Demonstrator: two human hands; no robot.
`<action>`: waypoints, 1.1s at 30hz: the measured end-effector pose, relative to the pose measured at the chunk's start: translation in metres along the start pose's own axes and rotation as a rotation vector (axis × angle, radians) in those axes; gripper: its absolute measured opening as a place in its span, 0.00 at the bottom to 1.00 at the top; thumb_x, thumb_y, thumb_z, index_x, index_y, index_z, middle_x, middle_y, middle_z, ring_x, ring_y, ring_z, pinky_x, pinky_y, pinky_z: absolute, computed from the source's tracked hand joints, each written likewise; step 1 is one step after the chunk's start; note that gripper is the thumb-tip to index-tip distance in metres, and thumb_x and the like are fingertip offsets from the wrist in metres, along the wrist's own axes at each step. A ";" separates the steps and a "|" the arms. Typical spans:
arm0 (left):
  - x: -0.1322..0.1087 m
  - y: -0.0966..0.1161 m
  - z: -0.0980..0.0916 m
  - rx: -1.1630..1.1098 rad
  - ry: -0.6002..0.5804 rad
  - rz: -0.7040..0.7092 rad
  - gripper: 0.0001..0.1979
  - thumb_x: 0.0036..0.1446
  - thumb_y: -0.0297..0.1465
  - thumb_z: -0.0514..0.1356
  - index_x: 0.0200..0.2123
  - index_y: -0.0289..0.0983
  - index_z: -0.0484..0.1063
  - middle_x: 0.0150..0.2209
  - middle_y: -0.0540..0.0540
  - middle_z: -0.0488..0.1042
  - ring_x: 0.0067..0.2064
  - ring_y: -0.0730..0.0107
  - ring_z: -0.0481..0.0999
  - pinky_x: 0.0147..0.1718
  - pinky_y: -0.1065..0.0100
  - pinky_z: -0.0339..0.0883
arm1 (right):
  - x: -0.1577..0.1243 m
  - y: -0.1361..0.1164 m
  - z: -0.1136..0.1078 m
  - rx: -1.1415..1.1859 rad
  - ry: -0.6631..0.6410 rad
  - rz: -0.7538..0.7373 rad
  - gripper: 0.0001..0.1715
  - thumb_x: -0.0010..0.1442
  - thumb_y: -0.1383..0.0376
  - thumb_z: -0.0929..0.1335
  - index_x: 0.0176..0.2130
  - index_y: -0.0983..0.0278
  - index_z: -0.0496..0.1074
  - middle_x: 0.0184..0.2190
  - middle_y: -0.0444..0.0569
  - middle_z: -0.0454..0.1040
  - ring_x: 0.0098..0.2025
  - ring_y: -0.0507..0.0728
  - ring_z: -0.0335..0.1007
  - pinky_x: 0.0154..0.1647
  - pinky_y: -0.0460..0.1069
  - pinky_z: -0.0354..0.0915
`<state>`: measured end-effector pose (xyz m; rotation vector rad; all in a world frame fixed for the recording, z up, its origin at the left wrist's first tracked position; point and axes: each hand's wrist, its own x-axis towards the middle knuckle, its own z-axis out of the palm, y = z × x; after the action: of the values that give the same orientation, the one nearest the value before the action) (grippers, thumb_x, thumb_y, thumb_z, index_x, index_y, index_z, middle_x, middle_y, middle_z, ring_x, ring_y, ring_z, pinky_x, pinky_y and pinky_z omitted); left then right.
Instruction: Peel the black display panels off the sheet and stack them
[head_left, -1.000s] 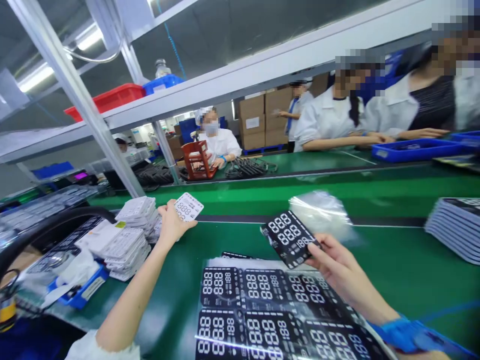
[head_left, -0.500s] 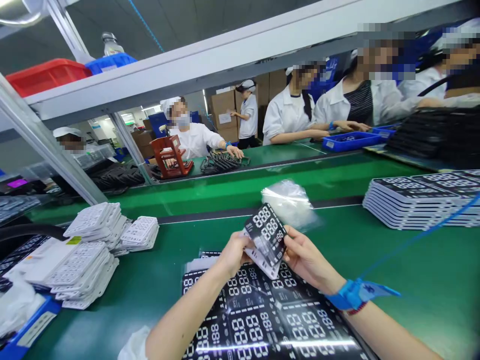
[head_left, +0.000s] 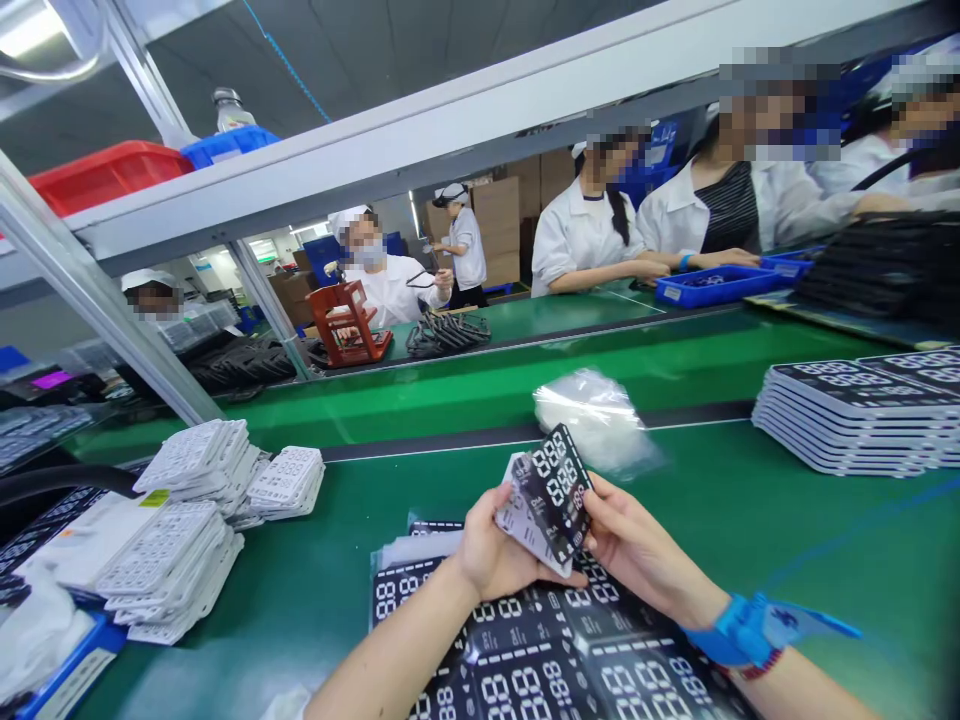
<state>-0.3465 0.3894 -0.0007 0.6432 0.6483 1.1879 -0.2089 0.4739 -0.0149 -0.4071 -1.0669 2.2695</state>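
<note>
Your left hand (head_left: 491,548) and right hand (head_left: 637,548) — fingers (head_left: 602,515) clenched — grasp a black display panel (head_left: 559,487) and white sheet (head_left: 523,525) above the green worktop (head_left: 840,540).

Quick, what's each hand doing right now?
Left hand: closed, holding a black panel and a white panel.
Right hand: closed, gripping the black panel's edge.

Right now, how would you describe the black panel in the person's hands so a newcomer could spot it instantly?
On the green belt, find the black sheets lying flat in front of the person. Just above them, the left hand and right hand hold up the black panel. Unlike the flat sheets, it's raised and tilted, with a white panel showing behind it.
</note>
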 end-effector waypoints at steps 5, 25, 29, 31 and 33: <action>0.001 0.002 0.001 -0.027 0.050 0.032 0.33 0.50 0.55 0.54 0.52 0.39 0.68 0.49 0.39 0.72 0.50 0.48 0.69 0.49 0.43 0.53 | -0.001 -0.003 0.003 -0.033 -0.017 -0.020 0.23 0.43 0.54 0.77 0.27 0.63 0.65 0.23 0.41 0.68 0.21 0.47 0.62 0.24 0.43 0.64; -0.001 0.009 -0.002 -0.129 -0.014 0.069 0.29 0.58 0.50 0.49 0.59 0.42 0.60 0.58 0.38 0.64 0.52 0.44 0.67 0.44 0.44 0.59 | -0.002 -0.014 -0.010 -0.473 0.337 -0.422 0.24 0.41 0.53 0.77 0.21 0.64 0.64 0.14 0.40 0.63 0.16 0.47 0.56 0.15 0.42 0.54; -0.001 0.011 0.003 -0.180 0.018 0.077 0.28 0.60 0.47 0.46 0.63 0.50 0.49 0.59 0.40 0.62 0.51 0.45 0.68 0.44 0.40 0.58 | -0.004 -0.018 -0.006 -0.532 0.398 -0.511 0.24 0.42 0.53 0.77 0.21 0.64 0.64 0.16 0.41 0.64 0.18 0.47 0.58 0.17 0.42 0.57; -0.002 0.012 0.006 -0.203 0.036 0.087 0.28 0.62 0.46 0.44 0.64 0.51 0.46 0.59 0.40 0.62 0.51 0.45 0.68 0.44 0.38 0.58 | -0.006 -0.019 -0.004 -0.553 0.386 -0.524 0.24 0.41 0.53 0.77 0.21 0.64 0.64 0.16 0.41 0.64 0.18 0.48 0.59 0.16 0.43 0.57; -0.002 0.013 0.008 -0.222 0.049 0.095 0.27 0.63 0.46 0.42 0.64 0.53 0.45 0.58 0.40 0.63 0.51 0.44 0.68 0.43 0.38 0.59 | -0.008 -0.020 -0.001 -0.586 0.361 -0.543 0.24 0.41 0.53 0.77 0.22 0.63 0.64 0.17 0.41 0.65 0.19 0.48 0.60 0.17 0.43 0.59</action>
<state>-0.3490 0.3900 0.0145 0.4622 0.5219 1.3457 -0.1944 0.4795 0.0000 -0.6385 -1.4245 1.3296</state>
